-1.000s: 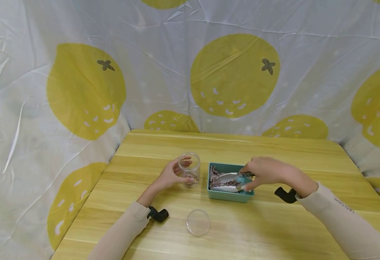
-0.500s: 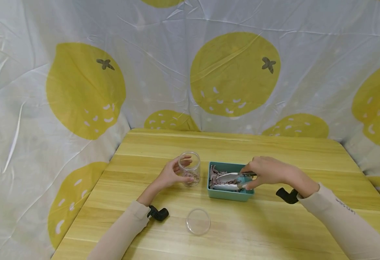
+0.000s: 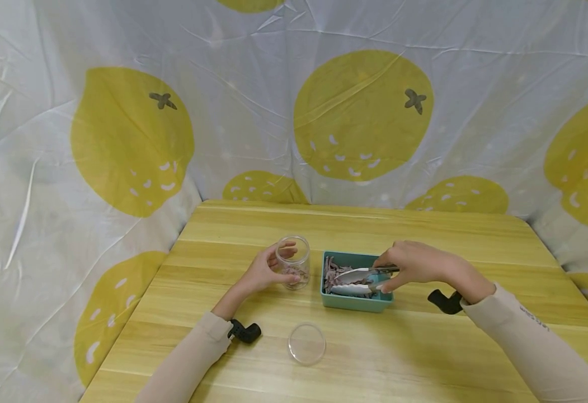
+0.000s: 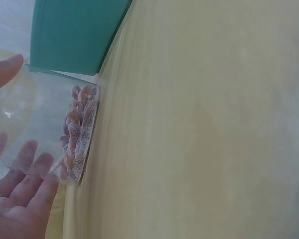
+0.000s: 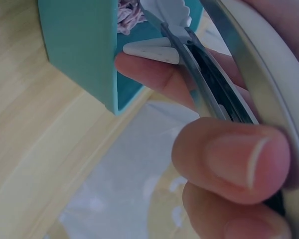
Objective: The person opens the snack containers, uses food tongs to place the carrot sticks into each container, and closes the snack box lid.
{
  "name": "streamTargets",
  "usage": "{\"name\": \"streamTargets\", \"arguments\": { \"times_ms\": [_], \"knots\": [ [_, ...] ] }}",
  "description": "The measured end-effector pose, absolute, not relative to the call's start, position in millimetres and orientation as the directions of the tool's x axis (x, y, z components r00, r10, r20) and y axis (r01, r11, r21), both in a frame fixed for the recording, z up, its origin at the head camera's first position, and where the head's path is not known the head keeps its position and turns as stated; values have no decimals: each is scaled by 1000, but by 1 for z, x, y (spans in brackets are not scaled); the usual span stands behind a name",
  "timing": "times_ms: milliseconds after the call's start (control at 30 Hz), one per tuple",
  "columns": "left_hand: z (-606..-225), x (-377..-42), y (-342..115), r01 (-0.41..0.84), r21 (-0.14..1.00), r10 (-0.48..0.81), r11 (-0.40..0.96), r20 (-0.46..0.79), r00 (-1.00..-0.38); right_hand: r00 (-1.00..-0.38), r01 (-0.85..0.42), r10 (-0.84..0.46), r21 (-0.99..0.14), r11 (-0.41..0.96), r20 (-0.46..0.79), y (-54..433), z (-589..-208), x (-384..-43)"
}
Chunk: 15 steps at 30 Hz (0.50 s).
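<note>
In the head view, the left hand (image 3: 263, 272) is curled around the jar (image 3: 294, 263), which stands on the worktop (image 3: 399, 358), just left of the box (image 3: 356, 304). The right hand (image 3: 417, 264) grips the tongs (image 3: 356, 274), their ends inside the box. In the left wrist view, the jar lies between thumb and fingers, pieces (image 4: 74, 134) at its bottom. In the right wrist view, the tongs pass between the fingers, one fingertip (image 5: 134, 68) near the box's rim.

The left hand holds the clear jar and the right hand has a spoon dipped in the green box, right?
Not a spoon: the head view shows tongs in the right hand, dipped in the green box. The left hand does hold the clear jar.
</note>
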<state>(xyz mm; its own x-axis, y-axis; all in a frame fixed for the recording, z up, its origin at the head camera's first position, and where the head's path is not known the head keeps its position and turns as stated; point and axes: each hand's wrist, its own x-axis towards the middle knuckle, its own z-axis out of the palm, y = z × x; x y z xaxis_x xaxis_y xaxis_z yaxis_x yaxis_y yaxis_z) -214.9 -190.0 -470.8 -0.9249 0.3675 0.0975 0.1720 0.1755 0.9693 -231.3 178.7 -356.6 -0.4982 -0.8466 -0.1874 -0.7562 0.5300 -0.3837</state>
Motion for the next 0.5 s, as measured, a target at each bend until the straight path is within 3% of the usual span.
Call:
{"name": "streamTargets", "arguments": {
  "times_ms": [500],
  "knots": [
    [-453, -205, -186, 173, 972, 367, 162, 103, -924, -481, -741, -857, -437, 509, -182, 185, -356, -235]
  ]
}}
